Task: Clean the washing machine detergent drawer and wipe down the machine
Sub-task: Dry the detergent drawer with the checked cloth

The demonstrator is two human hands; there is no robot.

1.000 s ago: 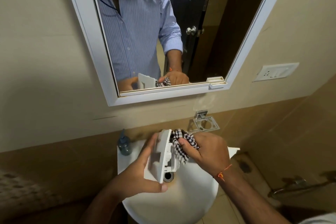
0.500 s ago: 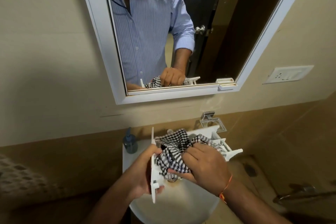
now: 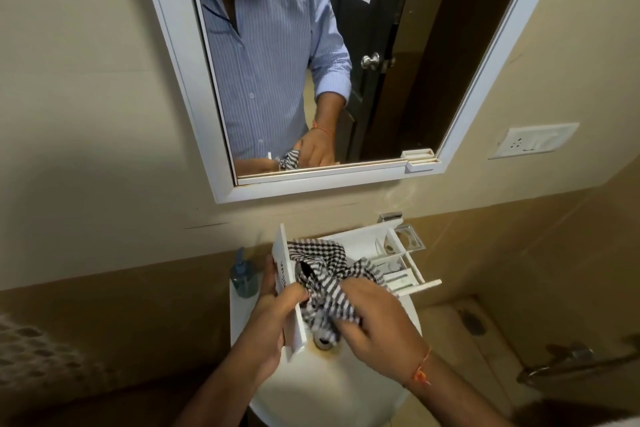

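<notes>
A white detergent drawer [image 3: 398, 255] is held over the white sink [image 3: 332, 388], its front panel to the left and its compartments pointing right. My left hand [image 3: 273, 319] grips the front panel, thumb over its top edge. My right hand [image 3: 377, 322] holds a black-and-white checked cloth [image 3: 325, 281] bunched inside the drawer next to the front panel. The washing machine is out of view.
A blue soap dispenser [image 3: 244, 276] stands on the sink's left rim. A chrome holder [image 3: 407, 236] is fixed to the wall behind the drawer. A white-framed mirror [image 3: 214, 163] hangs above, a socket plate [image 3: 533, 140] to its right. A metal rail [image 3: 568, 362] sits low right.
The drawer has been turned from on end to lying flat with its compartments facing up. My right hand has pushed the cloth down into it near the front panel.
</notes>
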